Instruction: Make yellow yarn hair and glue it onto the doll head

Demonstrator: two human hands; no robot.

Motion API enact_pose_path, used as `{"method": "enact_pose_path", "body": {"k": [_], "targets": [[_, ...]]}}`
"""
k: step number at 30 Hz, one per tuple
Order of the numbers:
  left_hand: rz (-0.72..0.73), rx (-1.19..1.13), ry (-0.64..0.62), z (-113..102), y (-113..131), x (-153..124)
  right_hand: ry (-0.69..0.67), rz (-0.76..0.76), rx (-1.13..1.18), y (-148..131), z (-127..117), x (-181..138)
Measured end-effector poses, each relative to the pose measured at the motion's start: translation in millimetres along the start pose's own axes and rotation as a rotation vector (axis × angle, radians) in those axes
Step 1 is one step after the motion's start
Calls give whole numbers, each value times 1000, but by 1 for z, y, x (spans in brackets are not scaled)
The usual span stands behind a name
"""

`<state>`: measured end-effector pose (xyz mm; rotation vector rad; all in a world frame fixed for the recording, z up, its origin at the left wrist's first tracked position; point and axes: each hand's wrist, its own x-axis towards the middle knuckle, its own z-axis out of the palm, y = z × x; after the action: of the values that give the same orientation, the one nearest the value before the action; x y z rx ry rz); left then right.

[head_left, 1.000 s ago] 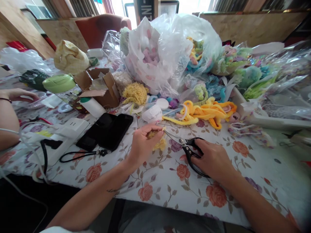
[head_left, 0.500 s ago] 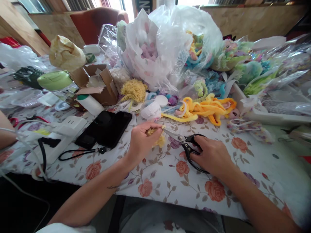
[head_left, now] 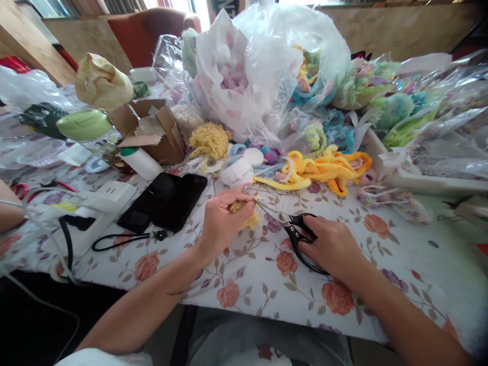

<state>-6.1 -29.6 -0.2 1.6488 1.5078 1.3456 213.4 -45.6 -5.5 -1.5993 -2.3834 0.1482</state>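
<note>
My left hand [head_left: 227,216] is closed in a pinch on a small tuft of yellow yarn [head_left: 251,221], most of it hidden behind the fingers. Black-handled scissors [head_left: 293,227] are held in my right hand [head_left: 331,244], with fingers through the loops. Their tips reach the yarn at my left fingertips, and the blades are slightly parted. A fluffy yellow yarn bundle [head_left: 209,141] lies beyond my left hand. Farther right are thick orange-yellow plush strands [head_left: 324,170] in a loose tangle.
Two black phones [head_left: 179,203] and a white power strip [head_left: 86,223] with cables lie left. A cardboard box [head_left: 152,132] and a white bottle [head_left: 140,162] stand behind. Plastic bags of plush pieces [head_left: 267,76] fill the back; a white tray [head_left: 423,180] is right. Another person's arm [head_left: 9,208] shows at far left.
The scissor blades have opened a little at the yarn. Both hands stay in nearly the same place.
</note>
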Motion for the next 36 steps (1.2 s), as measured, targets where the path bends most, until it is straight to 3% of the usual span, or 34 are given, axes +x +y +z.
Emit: {"method": "enact_pose_path", "body": {"k": [15,19,32,36], "targets": [[39,13,-6,-1,3,-3,-143,21,-54,0,-7,0],[-25,-34,-16,-2,5,-2,-170,86,-32,-3,-6,2],[-329,-321,-154,-5,3,-1,-123,64,-61,-2,-4,2],[-338,-352,-175,-5,2,0,-147,64,-57,-1,-5,2]]}}
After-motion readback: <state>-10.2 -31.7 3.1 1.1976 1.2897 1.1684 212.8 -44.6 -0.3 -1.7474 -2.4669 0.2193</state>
